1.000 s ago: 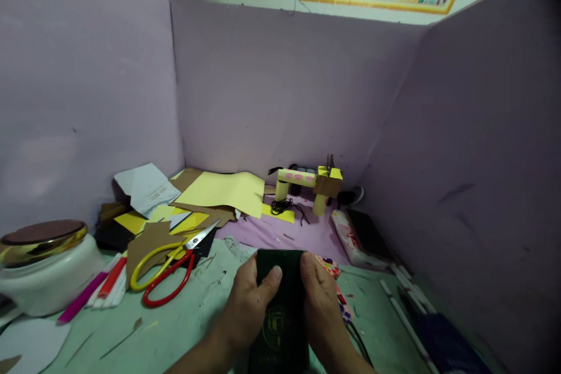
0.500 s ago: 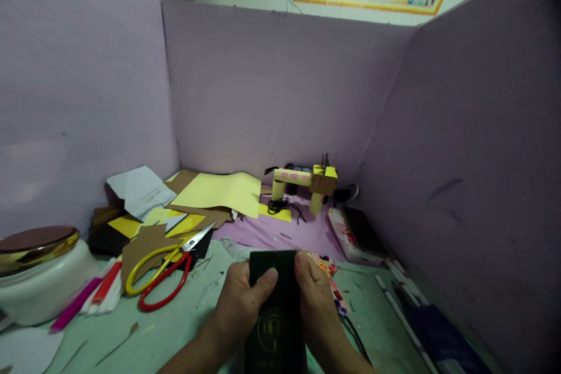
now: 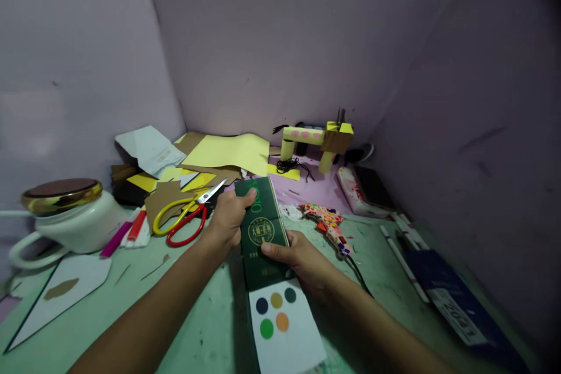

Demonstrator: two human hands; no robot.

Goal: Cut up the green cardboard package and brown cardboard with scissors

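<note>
Both hands hold a dark green cardboard box (image 3: pixel 263 210), long and narrow, with a round gold emblem and lettering on its face. My left hand (image 3: pixel 230 217) grips its upper left edge, thumb on top. Farther down on the right side, my right hand (image 3: pixel 302 257) clasps it with the thumb across the face below the emblem. A white panel (image 3: pixel 284 339) with several coloured dots extends from the box's near end; whether it is part of the box I cannot tell. Scissors (image 3: pixel 186 216) with yellow and red handles lie left of my left hand.
A floral glue gun (image 3: pixel 326 225) with a black cord lies to the right. Yellow paper (image 3: pixel 228 152) and cardboard scraps fill the back left. A paper giraffe figure (image 3: pixel 324 139) stands at the back. A lidded white mug (image 3: pixel 74 222) is at left, a blue packet (image 3: pixel 456 298) at right.
The view has tilted down. The box has come farther out, showing its emblem and the dotted white panel. My right hand has moved from the top edge down to the lower right side.
</note>
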